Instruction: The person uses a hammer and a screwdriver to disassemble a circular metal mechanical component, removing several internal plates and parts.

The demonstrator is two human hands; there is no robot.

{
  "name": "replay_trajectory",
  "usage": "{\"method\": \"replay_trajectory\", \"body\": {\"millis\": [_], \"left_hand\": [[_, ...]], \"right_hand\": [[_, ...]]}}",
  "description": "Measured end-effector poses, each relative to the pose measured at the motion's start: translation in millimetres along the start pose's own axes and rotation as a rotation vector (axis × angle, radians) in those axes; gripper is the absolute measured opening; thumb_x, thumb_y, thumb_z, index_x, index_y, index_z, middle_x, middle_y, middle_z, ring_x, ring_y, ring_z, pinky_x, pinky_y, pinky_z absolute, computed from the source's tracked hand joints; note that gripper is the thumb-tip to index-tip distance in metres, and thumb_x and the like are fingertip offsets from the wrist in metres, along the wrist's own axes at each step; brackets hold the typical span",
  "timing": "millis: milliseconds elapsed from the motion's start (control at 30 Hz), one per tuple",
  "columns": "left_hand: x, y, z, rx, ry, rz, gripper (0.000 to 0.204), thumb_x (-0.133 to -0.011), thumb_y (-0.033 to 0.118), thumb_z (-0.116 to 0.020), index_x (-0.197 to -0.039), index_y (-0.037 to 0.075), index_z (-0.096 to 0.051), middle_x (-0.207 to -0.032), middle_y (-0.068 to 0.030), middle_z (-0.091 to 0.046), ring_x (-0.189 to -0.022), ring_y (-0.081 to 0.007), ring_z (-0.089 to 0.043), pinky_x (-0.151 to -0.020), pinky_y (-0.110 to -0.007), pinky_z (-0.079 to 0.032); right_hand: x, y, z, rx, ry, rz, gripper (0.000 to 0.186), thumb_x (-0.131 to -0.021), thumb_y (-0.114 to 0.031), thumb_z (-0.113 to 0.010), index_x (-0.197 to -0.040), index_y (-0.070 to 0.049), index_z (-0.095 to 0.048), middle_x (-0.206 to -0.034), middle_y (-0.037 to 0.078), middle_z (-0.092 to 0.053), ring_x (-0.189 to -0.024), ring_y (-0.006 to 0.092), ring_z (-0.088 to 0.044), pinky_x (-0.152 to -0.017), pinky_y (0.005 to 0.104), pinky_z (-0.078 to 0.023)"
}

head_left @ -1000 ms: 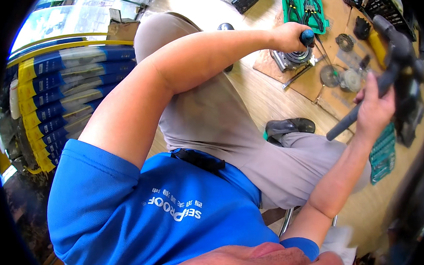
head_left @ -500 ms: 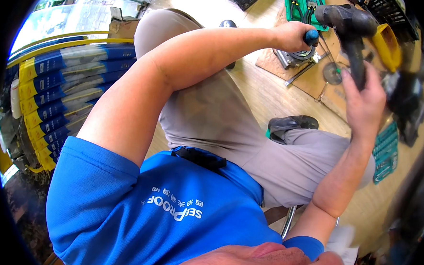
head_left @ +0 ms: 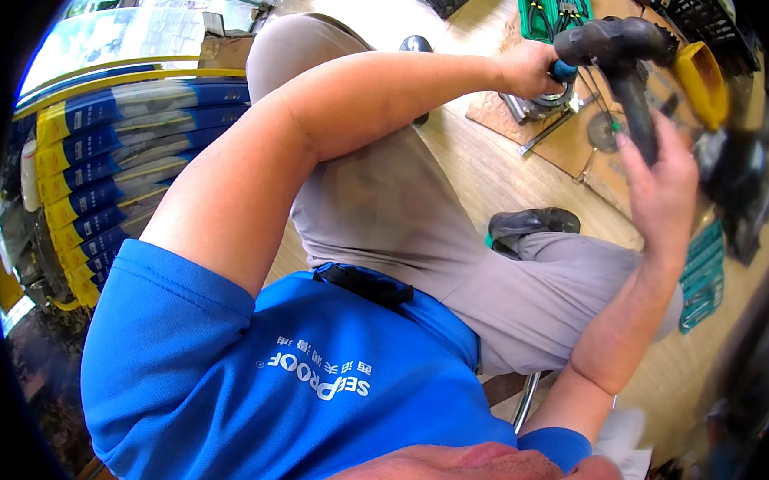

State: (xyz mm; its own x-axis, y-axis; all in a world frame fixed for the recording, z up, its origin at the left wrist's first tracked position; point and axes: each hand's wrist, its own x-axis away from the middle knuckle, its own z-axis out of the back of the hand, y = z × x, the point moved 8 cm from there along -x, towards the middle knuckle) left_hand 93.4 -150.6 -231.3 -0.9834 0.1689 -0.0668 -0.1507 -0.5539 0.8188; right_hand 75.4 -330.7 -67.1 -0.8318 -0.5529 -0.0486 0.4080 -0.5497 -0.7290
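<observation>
Your left hand [head_left: 528,67] is clenched around a blue-ended tool handle [head_left: 564,70], held over the round metal part [head_left: 544,103] on the brown board [head_left: 571,143] on the floor. Your right hand [head_left: 660,182] grips the handle of the dark power tool [head_left: 620,58], held upright with its head just beside your left hand.

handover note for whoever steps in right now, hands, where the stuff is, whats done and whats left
Left hand: closed on a blue-handled tool, held down at a round metal part on the brown board.
Right hand: gripping the handle of a dark mallet, head raised above the blue handle.
Nearby: green plier tray, yellow container, loose metal discs on the board.
Done: tool set on the part, mallet raised.
Left: cannot tell whether any blow has landed; the part sits on the board.
</observation>
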Motion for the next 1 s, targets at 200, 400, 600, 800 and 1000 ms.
{"method": "replay_trajectory", "body": {"millis": [200,400,600,800,1000], "left_hand": [[0.1,-3.2,-1.7,-0.143,-0.088,0.131,0.033,-0.074,0.025,-0.074,-0.1,0.01,-0.063,-0.096,-0.0192,-0.066,-0.093,-0.0384,-0.062,-0.082,-0.042,-0.05],[0.7,-0.8,-5.5,-0.122,-0.076,0.092,0.027,-0.078,0.019,-0.071,-0.103,0.009,-0.064,-0.092,-0.0158,-0.066,-0.087,-0.0327,-0.062,-0.079,-0.04,-0.05],[-1.2,3.3,-4.7,-0.075,-0.033,0.058,0.024,-0.079,0.015,-0.07,-0.101,0.009,-0.065,-0.091,-0.0145,-0.066,-0.087,-0.0301,-0.063,-0.079,-0.039,-0.05],[-1.0,-3.5,-0.5,-0.066,-0.029,0.054,0.027,-0.079,0.017,-0.072,-0.104,0.011,-0.066,-0.094,-0.0114,-0.068,-0.089,-0.0253,-0.064,-0.083,-0.035,-0.05],[-21.5,3.1,27.3,0.065,0.056,0.202,0.026,-0.077,0.009,-0.076,-0.101,0.007,-0.065,-0.094,-0.0047,-0.068,-0.088,-0.0135,-0.061,-0.085,-0.03,-0.049]], "right_hand": [[-0.6,-7.0,-9.2,0.035,-0.032,0.042,0.026,-0.083,-0.011,-0.065,-0.107,-0.002,-0.06,-0.074,0.016,-0.06,-0.062,0.0248,-0.058,-0.06,0.0354,-0.045],[0.7,-7.3,-8.6,0.033,-0.053,-0.041,0.027,-0.083,-0.012,-0.065,-0.108,-0.001,-0.06,-0.076,0.017,-0.061,-0.064,0.0266,-0.059,-0.062,0.0351,-0.046],[3.6,6.1,-1.2,-0.017,0.0,-0.029,0.041,-0.084,-0.013,-0.068,-0.122,0.0,-0.058,-0.086,0.011,-0.066,-0.074,0.0103,-0.059,-0.07,0.027,-0.048],[-3.4,0.0,-8.6,0.035,-0.032,-0.058,0.035,-0.084,-0.016,-0.066,-0.115,-0.001,-0.06,-0.076,0.015,-0.062,-0.066,0.0198,-0.059,-0.064,0.0334,-0.047],[-3.7,12.8,9.4,-0.066,0.138,-0.053,0.031,-0.084,-0.015,-0.067,-0.112,-0.001,-0.062,-0.07,0.008,-0.057,-0.063,0.012,-0.05,-0.061,0.0303,-0.044]]}}
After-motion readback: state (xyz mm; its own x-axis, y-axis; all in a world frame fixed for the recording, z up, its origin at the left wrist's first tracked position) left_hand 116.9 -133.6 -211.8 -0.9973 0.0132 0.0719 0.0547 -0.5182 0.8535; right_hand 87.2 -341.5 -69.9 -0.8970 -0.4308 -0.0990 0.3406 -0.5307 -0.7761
